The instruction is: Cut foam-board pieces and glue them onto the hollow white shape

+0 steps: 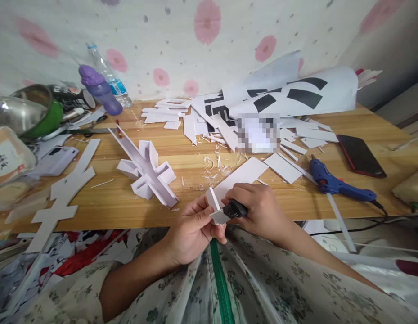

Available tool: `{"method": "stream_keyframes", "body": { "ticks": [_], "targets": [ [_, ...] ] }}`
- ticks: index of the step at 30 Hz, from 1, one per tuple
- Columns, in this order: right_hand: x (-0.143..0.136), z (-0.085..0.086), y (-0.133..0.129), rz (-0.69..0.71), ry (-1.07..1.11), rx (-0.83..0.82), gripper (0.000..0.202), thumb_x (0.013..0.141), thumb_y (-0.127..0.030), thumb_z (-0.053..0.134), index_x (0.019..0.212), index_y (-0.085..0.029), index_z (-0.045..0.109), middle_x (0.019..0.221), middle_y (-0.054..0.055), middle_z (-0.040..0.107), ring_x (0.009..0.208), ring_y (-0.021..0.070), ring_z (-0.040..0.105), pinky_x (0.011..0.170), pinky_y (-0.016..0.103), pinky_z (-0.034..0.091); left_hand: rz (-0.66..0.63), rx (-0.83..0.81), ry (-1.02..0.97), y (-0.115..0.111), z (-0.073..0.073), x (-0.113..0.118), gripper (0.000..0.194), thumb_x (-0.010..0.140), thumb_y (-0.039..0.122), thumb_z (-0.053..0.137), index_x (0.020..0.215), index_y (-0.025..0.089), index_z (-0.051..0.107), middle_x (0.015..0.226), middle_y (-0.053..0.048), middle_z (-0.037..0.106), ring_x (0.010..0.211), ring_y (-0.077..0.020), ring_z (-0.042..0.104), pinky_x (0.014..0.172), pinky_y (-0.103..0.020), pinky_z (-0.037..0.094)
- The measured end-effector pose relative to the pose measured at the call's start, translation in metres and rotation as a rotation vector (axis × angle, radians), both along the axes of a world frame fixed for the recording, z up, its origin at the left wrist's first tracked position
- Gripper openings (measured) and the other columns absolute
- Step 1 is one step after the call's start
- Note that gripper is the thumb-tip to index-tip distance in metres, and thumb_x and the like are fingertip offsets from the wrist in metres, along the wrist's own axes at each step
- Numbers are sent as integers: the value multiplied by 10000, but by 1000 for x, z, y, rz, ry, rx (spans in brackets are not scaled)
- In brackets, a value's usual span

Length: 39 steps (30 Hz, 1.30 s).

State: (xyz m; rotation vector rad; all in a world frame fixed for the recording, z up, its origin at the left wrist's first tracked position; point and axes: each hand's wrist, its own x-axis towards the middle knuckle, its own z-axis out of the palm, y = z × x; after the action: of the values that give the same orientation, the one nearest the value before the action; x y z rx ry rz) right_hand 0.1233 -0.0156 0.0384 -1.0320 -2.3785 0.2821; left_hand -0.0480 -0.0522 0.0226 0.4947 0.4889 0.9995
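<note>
Near the table's front edge, my left hand (pixel 195 225) pinches a small white foam board piece (pixel 213 200) between thumb and fingers. My right hand (pixel 259 209) grips a black-handled utility knife (pixel 235 209), its tip end against the lower part of that piece. The blade itself is hard to make out. Behind my hands lies a wider white board strip (pixel 244 175). To the left stands a white cross-shaped assembly (pixel 146 171) with raised walls. A flat white cut-out (pixel 67 191) of similar outline lies farther left.
A blue hot glue gun (pixel 333 182) and a dark phone (pixel 361 155) lie on the right. White scraps (pixel 217 164) litter the middle. Printed sheets (pixel 289 96) curl at the back. A purple bottle (pixel 100 90), a water bottle (pixel 116 83) and a green pot (pixel 43 112) stand back left.
</note>
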Motion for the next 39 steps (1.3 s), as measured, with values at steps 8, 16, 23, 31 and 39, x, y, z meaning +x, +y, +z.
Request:
{"method": "stream_keyframes", "body": {
  "ticks": [8, 16, 23, 31, 39],
  "targets": [
    [-1, -2, 0, -8, -2, 33, 86, 774, -217, 531, 700, -181, 557, 588, -2, 545, 526, 126, 470, 515, 242, 260, -10, 12, 5, -1, -2, 0, 238, 724, 326, 733, 791, 136, 609, 586, 8, 611, 499, -92, 569, 524, -236, 553],
    [-5, 0, -1, 32, 18, 69, 121, 806, -209, 494, 692, -192, 530, 571, -8, 522, 501, 123, 439, 510, 249, 251, -6, -10, 29, -1, 0, -1, 224, 727, 309, 731, 791, 137, 602, 575, 24, 592, 471, -79, 555, 511, -227, 547],
    [-5, -3, 1, 15, 26, 53, 68, 758, -200, 523, 694, -186, 540, 581, -3, 541, 521, 128, 482, 509, 240, 271, -18, 21, -3, -4, 0, -2, 248, 720, 332, 739, 813, 150, 597, 539, 20, 602, 506, -91, 565, 540, -229, 550],
    [-2, -9, 8, -41, 92, -18, 62, 679, -164, 551, 732, -190, 569, 597, -20, 556, 533, 122, 506, 525, 226, 303, -81, 74, -3, -8, -2, 2, 249, 758, 342, 700, 727, 136, 562, 589, 2, 609, 506, -89, 572, 547, -238, 565],
    [-1, -5, 1, 61, 64, 20, 146, 811, -218, 502, 675, -185, 542, 570, -7, 527, 508, 117, 457, 516, 239, 285, -35, 3, -21, -6, 1, 0, 217, 728, 304, 736, 799, 148, 603, 552, 23, 609, 496, -83, 569, 548, -238, 565]
  ]
}}
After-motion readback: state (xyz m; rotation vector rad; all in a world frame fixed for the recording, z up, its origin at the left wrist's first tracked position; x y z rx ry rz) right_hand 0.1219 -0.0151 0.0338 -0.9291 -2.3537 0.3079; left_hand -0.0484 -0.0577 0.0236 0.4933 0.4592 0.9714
